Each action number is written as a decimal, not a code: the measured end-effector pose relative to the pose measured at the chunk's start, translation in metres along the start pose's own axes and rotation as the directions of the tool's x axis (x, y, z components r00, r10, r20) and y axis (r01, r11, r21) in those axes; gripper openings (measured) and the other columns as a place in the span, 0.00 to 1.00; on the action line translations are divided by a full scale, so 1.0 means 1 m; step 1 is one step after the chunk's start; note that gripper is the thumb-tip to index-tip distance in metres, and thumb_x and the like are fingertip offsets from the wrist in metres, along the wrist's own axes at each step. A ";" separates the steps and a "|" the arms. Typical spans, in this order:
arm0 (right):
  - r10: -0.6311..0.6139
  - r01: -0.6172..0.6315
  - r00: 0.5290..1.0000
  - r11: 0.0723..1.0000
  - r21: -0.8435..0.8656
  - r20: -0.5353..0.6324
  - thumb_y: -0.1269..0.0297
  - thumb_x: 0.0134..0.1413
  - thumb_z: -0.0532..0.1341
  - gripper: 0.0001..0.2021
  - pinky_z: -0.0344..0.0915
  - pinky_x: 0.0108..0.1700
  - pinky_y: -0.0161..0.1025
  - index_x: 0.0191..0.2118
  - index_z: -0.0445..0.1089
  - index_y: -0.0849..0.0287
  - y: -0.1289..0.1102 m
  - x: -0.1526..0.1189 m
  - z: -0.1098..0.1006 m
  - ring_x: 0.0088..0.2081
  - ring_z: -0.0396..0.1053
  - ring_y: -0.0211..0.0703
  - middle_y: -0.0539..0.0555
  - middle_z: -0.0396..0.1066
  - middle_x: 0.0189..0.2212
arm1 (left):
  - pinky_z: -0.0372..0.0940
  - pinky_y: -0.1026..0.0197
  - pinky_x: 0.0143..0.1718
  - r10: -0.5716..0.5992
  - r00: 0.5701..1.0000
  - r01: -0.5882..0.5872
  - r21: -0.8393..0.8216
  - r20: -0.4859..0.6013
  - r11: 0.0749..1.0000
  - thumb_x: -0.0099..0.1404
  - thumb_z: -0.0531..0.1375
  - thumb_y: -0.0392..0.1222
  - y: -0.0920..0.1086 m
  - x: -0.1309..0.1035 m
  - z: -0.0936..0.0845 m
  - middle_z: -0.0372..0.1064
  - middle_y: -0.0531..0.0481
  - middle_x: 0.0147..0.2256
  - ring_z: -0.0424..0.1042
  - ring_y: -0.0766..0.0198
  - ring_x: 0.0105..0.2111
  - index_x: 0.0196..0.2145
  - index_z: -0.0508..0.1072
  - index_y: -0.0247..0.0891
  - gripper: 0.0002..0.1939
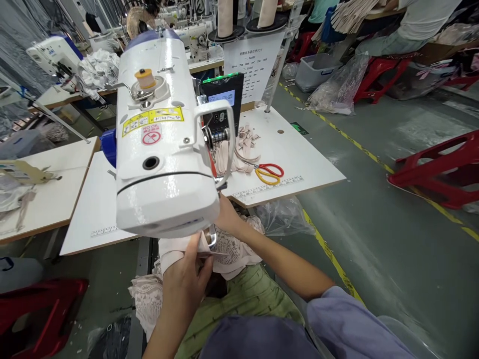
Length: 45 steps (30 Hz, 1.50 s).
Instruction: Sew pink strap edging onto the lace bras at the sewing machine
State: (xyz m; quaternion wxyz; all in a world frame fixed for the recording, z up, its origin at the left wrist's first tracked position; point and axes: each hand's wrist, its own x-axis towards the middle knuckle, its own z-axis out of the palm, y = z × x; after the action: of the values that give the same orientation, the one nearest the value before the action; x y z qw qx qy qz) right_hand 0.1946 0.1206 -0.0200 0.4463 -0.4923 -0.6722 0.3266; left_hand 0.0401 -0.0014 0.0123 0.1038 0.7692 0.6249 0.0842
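Note:
A white sewing machine (164,149) fills the centre, its head tilted toward me. Below its front end, my left hand (187,274) pinches the edge of a pale pink lace garment (228,252) between thumb and fingers. My right hand (226,214) reaches in at the right side of the machine head, beside the lace; its fingers are hidden behind the head. More of the lace (145,299) hangs down left of my left wrist. The garment lies over my lap by the metal machine arm end.
Red-and-yellow scissors (270,173) and a pile of pale strips (243,147) lie on the white table (299,154) at right. A control panel (222,102) stands behind. Red stools (441,169) are on the floor. A person in white (426,25) sits at upper right.

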 end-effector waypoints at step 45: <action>-0.174 0.210 0.970 0.953 -0.220 0.172 0.61 0.61 0.61 0.10 0.68 0.43 0.43 0.47 0.71 0.56 -0.021 -0.138 -0.026 0.42 0.70 0.47 0.56 0.73 0.40 | 0.59 0.65 0.29 0.004 0.937 0.329 -0.885 0.350 0.330 0.69 0.54 0.53 0.000 -0.026 0.021 0.63 0.54 0.25 0.61 0.68 0.26 0.29 0.71 0.36 0.19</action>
State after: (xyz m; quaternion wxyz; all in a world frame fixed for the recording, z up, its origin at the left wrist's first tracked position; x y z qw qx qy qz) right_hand 0.2263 -0.0173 -0.0297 0.3622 -0.4481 -0.7826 0.2356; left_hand 0.0402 -0.0275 -0.0078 0.6213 0.5070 0.5162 0.3006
